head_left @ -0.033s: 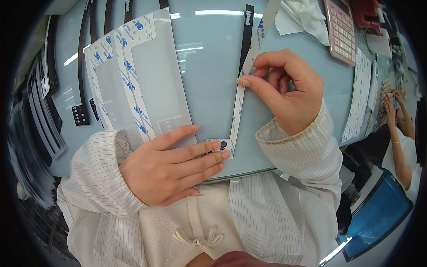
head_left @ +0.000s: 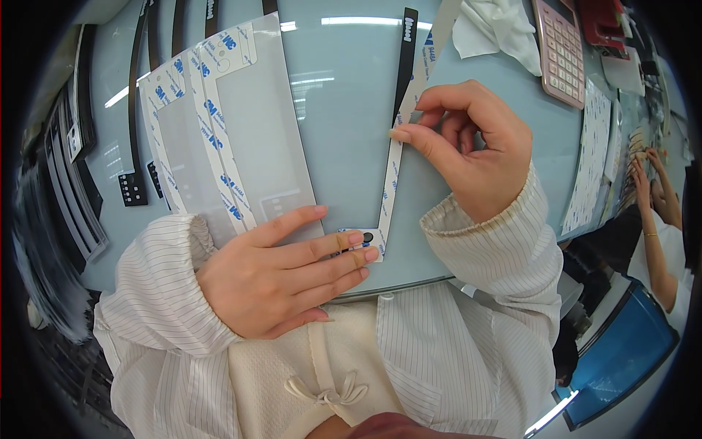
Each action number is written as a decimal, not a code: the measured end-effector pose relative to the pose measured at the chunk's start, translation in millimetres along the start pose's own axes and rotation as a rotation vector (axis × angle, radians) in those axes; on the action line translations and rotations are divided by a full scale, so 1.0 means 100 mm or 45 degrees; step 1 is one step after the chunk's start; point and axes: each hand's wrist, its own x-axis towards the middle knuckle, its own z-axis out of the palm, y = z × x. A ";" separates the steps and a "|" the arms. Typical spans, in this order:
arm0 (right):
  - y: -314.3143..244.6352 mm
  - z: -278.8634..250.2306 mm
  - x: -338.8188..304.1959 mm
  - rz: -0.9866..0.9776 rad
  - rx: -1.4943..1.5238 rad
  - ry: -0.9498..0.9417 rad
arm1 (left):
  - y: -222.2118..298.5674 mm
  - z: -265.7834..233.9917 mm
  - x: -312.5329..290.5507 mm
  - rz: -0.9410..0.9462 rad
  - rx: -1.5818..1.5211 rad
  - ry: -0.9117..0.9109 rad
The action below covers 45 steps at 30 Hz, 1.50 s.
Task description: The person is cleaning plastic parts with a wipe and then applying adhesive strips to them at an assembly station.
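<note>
- Pale, glass-topped table (head_left: pixel 344 154) under bright lamps, whose reflections streak it in front of the seated person I am watching.
- Lengthwise on it, in front of the person, lies a white adhesive strip (head_left: pixel 389 190) with blue print; its foot turns left near the table's near edge.
- Farther up, a narrow black strip (head_left: pixel 404 66) shows beside it, the white one slanting away to the right.
- Left hand (head_left: pixel 267 278) laid flat, fingers apart, the longer fingertips over the foot, beside a dark round spot (head_left: pixel 368 238).
- Right hand (head_left: pixel 475 150) has thumb and forefinger drawn near each other at the white strip, thumb tip across it, other fingers curled; whether they pinch it, I cannot tell.
- Just left, a clear sheet (head_left: pixel 274 132) bears more white adhesive pieces (head_left: pixel 212 121).
- Beyond it, dark strips (head_left: pixel 133 110) lie on the left.
- Far right: crumpled white cloth (head_left: pixel 493 29), pink calculator (head_left: pixel 561 62).
- Past the table's right side, a co-worker's hands (head_left: pixel 643 175) are raised, close together.
</note>
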 end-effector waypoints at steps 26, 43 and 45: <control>0.09 0.10 0.11 -0.362 -0.493 0.309 | 0.01 0.03 -0.04 0.018 -0.013 -0.019; 0.17 -0.14 0.16 -0.640 -0.855 -0.010 | -0.05 0.10 -0.07 0.051 -0.050 0.028; 0.20 -0.14 0.23 -0.616 -0.895 -0.010 | -0.05 0.10 -0.07 0.047 -0.053 0.023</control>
